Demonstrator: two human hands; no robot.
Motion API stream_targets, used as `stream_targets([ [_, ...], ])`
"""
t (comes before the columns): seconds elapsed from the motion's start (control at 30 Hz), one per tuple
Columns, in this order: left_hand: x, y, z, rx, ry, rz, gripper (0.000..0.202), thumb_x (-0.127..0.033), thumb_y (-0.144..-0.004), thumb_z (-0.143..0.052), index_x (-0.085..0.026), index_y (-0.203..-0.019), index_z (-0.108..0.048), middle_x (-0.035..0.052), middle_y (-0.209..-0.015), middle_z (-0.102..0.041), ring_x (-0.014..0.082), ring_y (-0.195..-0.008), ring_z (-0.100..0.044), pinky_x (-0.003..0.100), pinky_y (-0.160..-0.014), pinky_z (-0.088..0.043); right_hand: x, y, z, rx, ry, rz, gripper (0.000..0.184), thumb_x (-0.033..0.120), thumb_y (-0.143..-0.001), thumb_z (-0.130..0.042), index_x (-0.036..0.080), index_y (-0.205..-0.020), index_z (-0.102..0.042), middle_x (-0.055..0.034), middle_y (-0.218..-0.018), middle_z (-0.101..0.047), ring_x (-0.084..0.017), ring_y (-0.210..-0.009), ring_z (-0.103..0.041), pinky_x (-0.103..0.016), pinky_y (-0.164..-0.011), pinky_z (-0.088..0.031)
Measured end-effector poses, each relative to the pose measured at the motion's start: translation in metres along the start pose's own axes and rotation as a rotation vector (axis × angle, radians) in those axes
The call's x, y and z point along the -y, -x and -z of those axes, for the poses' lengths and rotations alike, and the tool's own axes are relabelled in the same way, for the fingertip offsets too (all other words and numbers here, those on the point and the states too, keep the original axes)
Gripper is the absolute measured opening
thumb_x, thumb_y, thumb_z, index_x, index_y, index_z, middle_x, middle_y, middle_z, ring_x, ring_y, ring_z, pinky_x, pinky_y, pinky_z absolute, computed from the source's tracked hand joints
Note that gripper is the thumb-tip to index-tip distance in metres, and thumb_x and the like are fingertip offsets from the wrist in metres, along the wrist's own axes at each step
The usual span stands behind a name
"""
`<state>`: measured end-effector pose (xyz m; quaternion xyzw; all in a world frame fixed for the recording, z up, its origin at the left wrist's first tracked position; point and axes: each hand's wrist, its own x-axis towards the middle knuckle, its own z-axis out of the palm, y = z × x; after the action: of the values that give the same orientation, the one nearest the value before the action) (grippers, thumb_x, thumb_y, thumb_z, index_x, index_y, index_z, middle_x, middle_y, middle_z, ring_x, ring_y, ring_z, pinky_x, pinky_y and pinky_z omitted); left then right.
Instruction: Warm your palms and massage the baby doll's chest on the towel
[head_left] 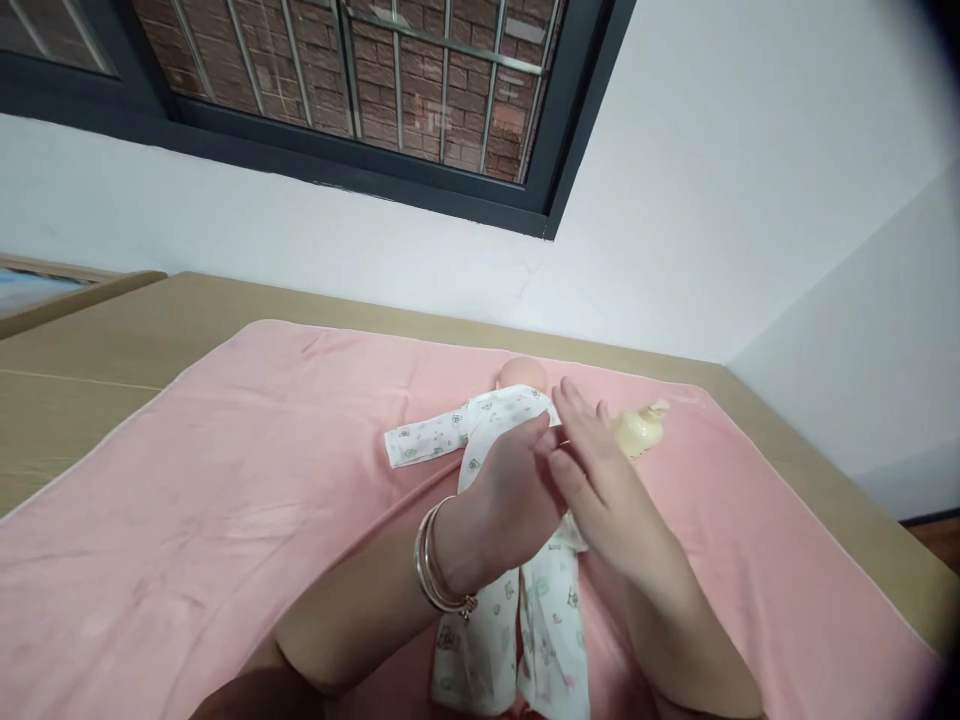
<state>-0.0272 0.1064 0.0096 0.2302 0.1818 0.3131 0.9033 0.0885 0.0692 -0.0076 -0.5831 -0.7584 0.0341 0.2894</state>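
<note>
My left hand [517, 495], with bracelets [435, 560] at its wrist, meets my right hand [611, 485] above a doll. The right hand's fingers are stretched out across the left one. Most of the left fingers are hidden behind it, though a fingertip shows past it; nothing is seen held. Below lies the doll [523, 374], its head pointing away from me, in a white printed top [431, 438] and matching trousers [480, 650]. My hands hide its chest and the sleeve on the right. A pale yellow pump bottle [637, 432] is just beyond my right hand.
A pink blanket [247, 500] with some creases covers much of the wooden surface [202, 300]. The white wall [450, 260] and a dark-framed window [360, 155] with bars stand behind. A raised wooden edge [90, 298] is at the far left.
</note>
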Motion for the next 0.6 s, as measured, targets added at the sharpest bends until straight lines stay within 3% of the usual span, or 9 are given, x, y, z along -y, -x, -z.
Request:
stream_targets([
  [0.07,-0.003,0.005,-0.005,0.045,0.025,0.010,0.037,-0.035,-0.095,-0.036,-0.019,-0.114,-0.063,0.0102,-0.110,-0.069,0.0262,-0.118,-0.060,0.040,-0.107,-0.045,0.008,0.003,-0.012,0.011,0.049,0.112,0.070,0.055,-0.100,-0.024,0.021,-0.157,-0.001,-0.0089,-0.164,-0.007,-0.032,-0.151,-0.003,-0.066,-0.118,0.005],
  [0.13,-0.014,0.009,-0.003,0.013,0.057,0.047,0.046,-0.044,-0.096,-0.031,-0.018,-0.117,-0.062,0.0116,-0.110,-0.069,0.0279,-0.118,-0.060,0.043,-0.107,-0.045,0.012,0.007,-0.020,0.006,0.082,0.195,0.078,0.060,-0.098,-0.023,0.018,-0.156,0.007,-0.0110,-0.164,-0.001,-0.035,-0.150,0.003,-0.069,-0.115,0.009],
  [0.2,-0.030,0.013,0.004,-0.018,0.058,0.057,0.057,-0.053,-0.095,-0.026,-0.015,-0.122,-0.058,0.0136,-0.115,-0.067,0.0291,-0.122,-0.058,0.044,-0.108,-0.044,0.016,0.012,-0.024,0.030,0.076,0.276,0.083,0.064,-0.096,-0.024,0.017,-0.156,0.009,-0.0126,-0.164,-0.002,-0.037,-0.150,0.003,-0.069,-0.115,0.008],
  [0.37,-0.057,0.017,0.018,0.007,-0.006,-0.149,0.058,-0.053,-0.097,-0.020,-0.021,-0.137,-0.048,0.0086,-0.132,-0.060,0.0226,-0.137,-0.045,0.038,-0.112,-0.038,0.019,0.019,-0.024,0.071,-0.002,0.325,0.072,0.060,-0.099,-0.021,0.022,-0.157,0.000,-0.0100,-0.164,-0.008,-0.034,-0.150,-0.004,-0.066,-0.118,-0.001],
  [0.47,-0.038,0.009,0.009,-0.052,-0.055,-0.145,0.061,-0.059,-0.096,-0.019,-0.025,-0.136,-0.049,0.0069,-0.133,-0.058,0.0248,-0.139,-0.042,0.041,-0.112,-0.039,0.013,0.017,-0.022,0.013,-0.029,0.249,0.066,0.056,-0.100,-0.018,0.025,-0.157,0.000,-0.0075,-0.164,-0.006,-0.033,-0.151,-0.005,-0.065,-0.119,-0.002],
  [0.6,0.019,-0.011,0.001,-0.016,-0.081,-0.177,0.060,-0.061,-0.096,-0.021,-0.026,-0.132,-0.054,0.0068,-0.128,-0.062,0.0275,-0.136,-0.044,0.044,-0.111,-0.040,0.001,0.011,-0.015,-0.076,-0.010,0.122,0.068,0.057,-0.099,-0.014,0.024,-0.156,0.005,-0.0061,-0.164,-0.002,-0.033,-0.150,0.001,-0.065,-0.119,0.001],
])
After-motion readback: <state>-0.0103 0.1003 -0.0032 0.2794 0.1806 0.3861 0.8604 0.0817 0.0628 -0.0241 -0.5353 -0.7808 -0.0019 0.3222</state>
